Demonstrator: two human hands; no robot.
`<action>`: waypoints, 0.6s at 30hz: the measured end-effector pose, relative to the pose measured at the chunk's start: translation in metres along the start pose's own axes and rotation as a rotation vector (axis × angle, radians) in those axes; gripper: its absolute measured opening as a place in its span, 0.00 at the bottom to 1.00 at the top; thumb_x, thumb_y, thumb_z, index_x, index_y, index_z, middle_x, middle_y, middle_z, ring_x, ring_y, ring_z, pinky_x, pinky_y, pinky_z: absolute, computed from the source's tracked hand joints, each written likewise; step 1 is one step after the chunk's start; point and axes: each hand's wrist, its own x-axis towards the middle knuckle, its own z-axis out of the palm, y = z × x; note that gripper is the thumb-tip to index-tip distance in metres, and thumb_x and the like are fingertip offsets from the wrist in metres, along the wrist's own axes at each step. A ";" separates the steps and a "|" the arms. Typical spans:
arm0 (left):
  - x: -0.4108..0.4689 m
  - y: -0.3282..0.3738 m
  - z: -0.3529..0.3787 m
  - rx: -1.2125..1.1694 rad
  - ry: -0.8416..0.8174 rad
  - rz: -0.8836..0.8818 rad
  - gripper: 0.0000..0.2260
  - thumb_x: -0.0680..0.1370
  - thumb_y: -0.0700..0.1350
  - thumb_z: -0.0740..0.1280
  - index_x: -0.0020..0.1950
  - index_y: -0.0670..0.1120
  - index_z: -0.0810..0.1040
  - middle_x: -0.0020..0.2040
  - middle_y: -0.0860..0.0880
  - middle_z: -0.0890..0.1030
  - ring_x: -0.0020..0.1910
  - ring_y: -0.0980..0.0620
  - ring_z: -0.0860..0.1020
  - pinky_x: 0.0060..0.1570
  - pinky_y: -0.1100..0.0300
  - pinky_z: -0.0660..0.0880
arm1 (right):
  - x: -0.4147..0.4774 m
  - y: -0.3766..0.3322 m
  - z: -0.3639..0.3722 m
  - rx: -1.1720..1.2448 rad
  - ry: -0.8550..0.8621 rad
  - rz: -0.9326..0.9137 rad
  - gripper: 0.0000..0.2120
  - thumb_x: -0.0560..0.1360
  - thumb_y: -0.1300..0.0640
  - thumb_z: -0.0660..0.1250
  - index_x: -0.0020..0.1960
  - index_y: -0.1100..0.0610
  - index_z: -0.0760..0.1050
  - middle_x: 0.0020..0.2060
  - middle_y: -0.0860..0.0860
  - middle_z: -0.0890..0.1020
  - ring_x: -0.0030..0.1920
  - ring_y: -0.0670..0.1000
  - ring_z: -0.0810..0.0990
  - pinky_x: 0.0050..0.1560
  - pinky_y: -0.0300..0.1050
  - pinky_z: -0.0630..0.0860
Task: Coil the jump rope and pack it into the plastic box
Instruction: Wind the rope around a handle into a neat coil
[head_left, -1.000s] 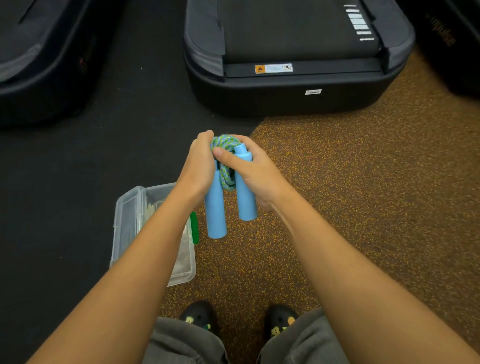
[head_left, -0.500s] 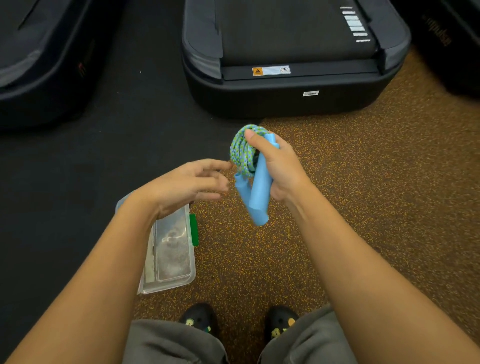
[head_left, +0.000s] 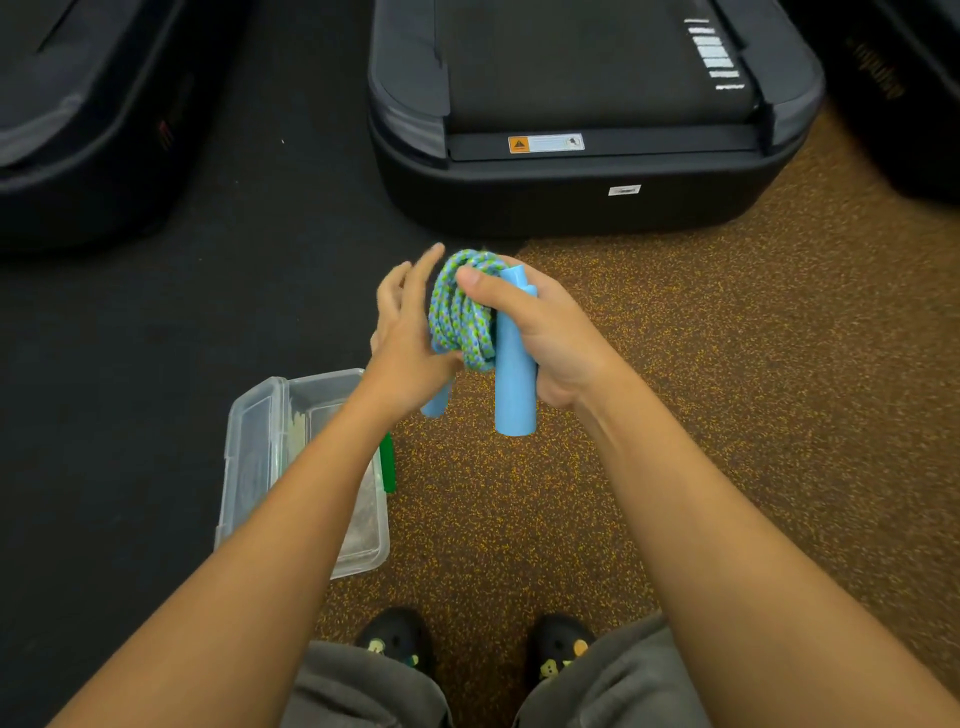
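Observation:
The jump rope (head_left: 462, 317) is a blue-and-green braided cord wound into a tight bundle between two light blue handles. My right hand (head_left: 550, 332) grips one handle (head_left: 514, 379) upright, thumb pressed on the coils. My left hand (head_left: 408, 338) is against the left side of the bundle, fingers spread and blurred; the second handle (head_left: 435, 405) pokes out under its palm. The clear plastic box (head_left: 260, 441) lies open on the floor at lower left, partly hidden by my left forearm, with a green latch (head_left: 387, 462) on its right edge.
A black treadmill deck (head_left: 587, 197) stands just ahead, another dark machine (head_left: 88, 156) at far left. The floor is black mat on the left and brown speckled rubber on the right. My two shoes (head_left: 400, 644) are at the bottom.
My left hand, which had let go and hung open to the left, has come back up against the rope bundle. The right hand has kept hold of the rope and handles throughout.

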 end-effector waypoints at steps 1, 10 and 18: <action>-0.001 0.001 0.000 -0.046 -0.065 -0.022 0.32 0.68 0.45 0.68 0.70 0.54 0.62 0.71 0.43 0.64 0.69 0.47 0.65 0.67 0.46 0.66 | 0.000 0.000 0.001 0.007 -0.011 0.003 0.02 0.75 0.59 0.66 0.47 0.55 0.75 0.39 0.51 0.81 0.37 0.48 0.81 0.36 0.40 0.80; -0.014 0.001 -0.009 -0.268 -0.370 -0.183 0.06 0.78 0.48 0.62 0.44 0.47 0.72 0.39 0.51 0.78 0.38 0.65 0.78 0.46 0.63 0.71 | -0.002 -0.006 -0.011 0.026 0.088 -0.007 0.02 0.74 0.57 0.66 0.45 0.55 0.75 0.36 0.50 0.81 0.34 0.48 0.82 0.33 0.40 0.79; -0.015 0.022 -0.025 -0.949 -0.202 -0.269 0.32 0.74 0.59 0.57 0.69 0.36 0.65 0.61 0.38 0.73 0.60 0.43 0.73 0.63 0.48 0.68 | 0.001 0.013 0.011 0.014 0.077 0.135 0.16 0.74 0.53 0.68 0.58 0.61 0.74 0.47 0.57 0.81 0.43 0.54 0.81 0.40 0.46 0.79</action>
